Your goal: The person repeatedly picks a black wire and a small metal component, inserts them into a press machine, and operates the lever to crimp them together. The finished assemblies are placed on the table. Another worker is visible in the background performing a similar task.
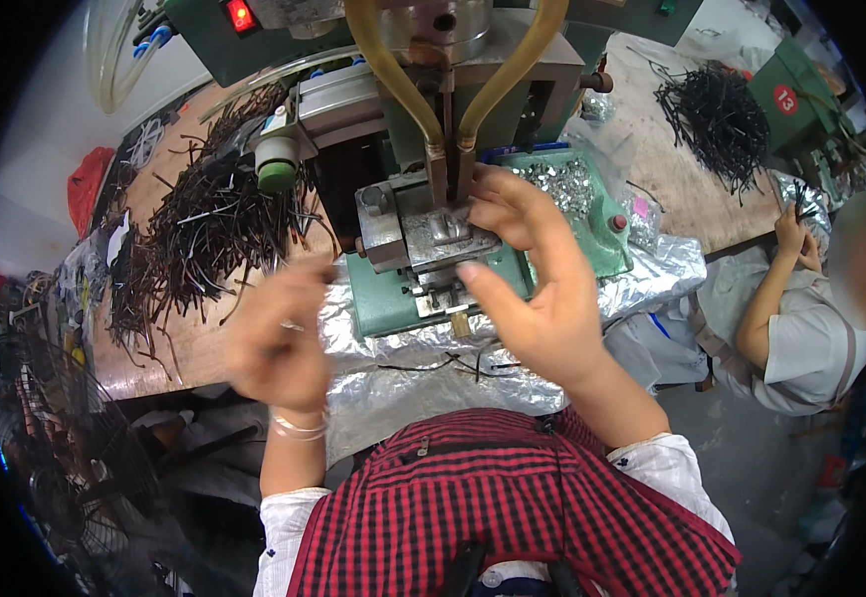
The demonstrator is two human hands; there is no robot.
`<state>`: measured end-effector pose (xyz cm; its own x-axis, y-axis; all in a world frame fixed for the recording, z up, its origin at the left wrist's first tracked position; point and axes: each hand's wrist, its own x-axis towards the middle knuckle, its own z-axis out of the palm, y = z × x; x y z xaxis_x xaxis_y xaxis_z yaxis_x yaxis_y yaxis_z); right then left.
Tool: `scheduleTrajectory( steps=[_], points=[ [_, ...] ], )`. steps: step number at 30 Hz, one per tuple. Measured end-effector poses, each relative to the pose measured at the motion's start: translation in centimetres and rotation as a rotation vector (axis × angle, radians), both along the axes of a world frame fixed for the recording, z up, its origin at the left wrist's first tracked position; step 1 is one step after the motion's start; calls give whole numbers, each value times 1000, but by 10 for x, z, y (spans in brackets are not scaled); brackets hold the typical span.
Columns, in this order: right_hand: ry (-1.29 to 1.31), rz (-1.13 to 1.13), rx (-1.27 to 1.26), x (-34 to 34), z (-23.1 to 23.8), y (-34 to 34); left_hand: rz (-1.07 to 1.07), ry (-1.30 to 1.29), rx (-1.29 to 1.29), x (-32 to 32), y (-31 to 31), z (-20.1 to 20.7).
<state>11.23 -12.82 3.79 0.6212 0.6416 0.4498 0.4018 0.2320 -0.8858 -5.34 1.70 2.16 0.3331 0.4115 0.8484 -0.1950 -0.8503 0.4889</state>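
In front of me stands a green bench press with a metal clamping block [443,231] beneath its electrode tips [436,177]. My right hand [547,284] curves around the right side of this block. Its fingertips are at the block's upper right and the thumb is held apart, lower down; I see nothing between them. My left hand [279,338], smeared by motion, is left of the press base [378,298]. It is nearest a heap of dark wire leads [219,219], and whether it holds anything does not show.
Small shiny metal parts [562,184] fill a green tray [607,254] right of the press. A green-tipped cylinder [276,174] hangs at the left. Silvery foil [652,279] covers the table's front edge. Another person [811,338] sits at the right beside a second dark wire pile [717,119].
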Motion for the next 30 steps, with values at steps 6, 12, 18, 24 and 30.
scheduleTrajectory(
  steps=[6, 12, 18, 24, 30],
  points=[
    [-19, -255, -484, 77, -84, -47, -104, 180, 521, 50, -24, -7],
    [-66, -408, -206, 100, -84, -57, -111, 170, 560, 55, -16, -17],
    [-157, -438, -605, 97, -84, -74, -101, 204, 571, 54, -19, -14],
    [-571, -470, -703, 89, -94, -63, -111, 205, 448, 43, -22, -20],
    [-189, -525, -562, 85, -103, -69, 333, 302, 349, -38, -13, -19]
  ],
)
